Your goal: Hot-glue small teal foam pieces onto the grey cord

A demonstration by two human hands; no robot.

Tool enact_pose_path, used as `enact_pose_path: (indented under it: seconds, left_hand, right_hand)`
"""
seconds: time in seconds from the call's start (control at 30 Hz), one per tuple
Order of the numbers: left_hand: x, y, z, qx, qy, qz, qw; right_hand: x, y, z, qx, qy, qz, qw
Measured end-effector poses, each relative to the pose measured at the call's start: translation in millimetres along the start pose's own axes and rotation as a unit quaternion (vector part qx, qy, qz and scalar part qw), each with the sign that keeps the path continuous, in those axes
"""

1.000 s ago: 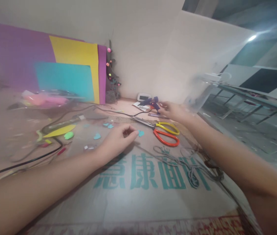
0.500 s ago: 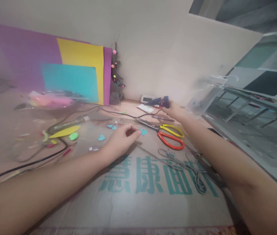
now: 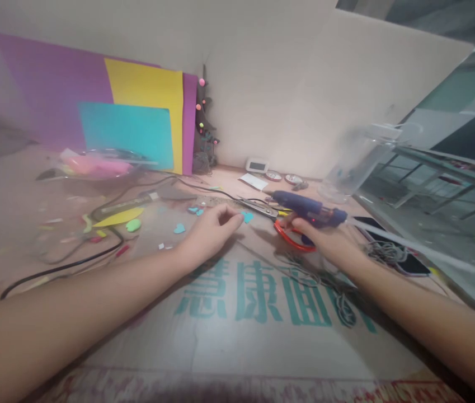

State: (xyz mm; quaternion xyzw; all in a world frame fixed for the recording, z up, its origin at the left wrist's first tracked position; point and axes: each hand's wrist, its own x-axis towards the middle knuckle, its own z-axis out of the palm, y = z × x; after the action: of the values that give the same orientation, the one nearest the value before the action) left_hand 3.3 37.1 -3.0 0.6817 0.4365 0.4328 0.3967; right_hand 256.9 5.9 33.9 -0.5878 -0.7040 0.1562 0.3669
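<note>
My right hand [image 3: 316, 232] is wrapped round the handle of a dark blue glue gun [image 3: 300, 206], whose nozzle points left and whose clear glue stick [image 3: 413, 245] sticks out behind. Below the gun lie scissors [image 3: 260, 208] with red and yellow handles, partly covered by the hand. My left hand [image 3: 216, 229] is closed in a pinch at the middle, its fingertips by a small blue foam piece [image 3: 247, 216]; whether they touch it is hard to tell. More blue pieces [image 3: 179, 228] lie left of this hand.
Purple, yellow and blue sheets [image 3: 128, 134] lean on the wall. Cables, a yellow leaf shape [image 3: 120, 217] and scraps lie left. A small clock [image 3: 257, 165] stands at the back. A phone [image 3: 413, 263] and coiled cord [image 3: 386, 253] lie right, near a clear container [image 3: 348, 168].
The glue gun has come up off the back of the table, nearer to me, in my right hand, over the scissors. My left hand has stayed nearly still, and the view has shifted slightly.
</note>
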Motion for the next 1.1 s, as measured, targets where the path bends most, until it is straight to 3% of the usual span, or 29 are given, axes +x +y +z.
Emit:
enact_pose_path:
  seconds: [0.2, 0.57, 0.87, 1.1]
  left_hand:
    - [0, -2, -0.2, 0.011, 0.005, 0.003, 1.0]
    - [1, -1, 0.6, 0.0, 0.002, 0.0, 1.0]
    - [0, 3, -0.2, -0.014, 0.016, 0.006, 1.0]
    - [0, 1, 0.8, -0.013, 0.013, 0.01, 1.0]
  right_hand:
    - [-16, 2, 9, 0.027, -0.001, -0.069, 0.997]
    - [-23, -2, 17, 0.028, -0.053, -0.09, 0.994]
    - [-21, -7, 18, 0.01, -0.025, -0.087, 0.996]
    - [-22, 3, 21, -0.016, -0.005, -0.097, 0.995]
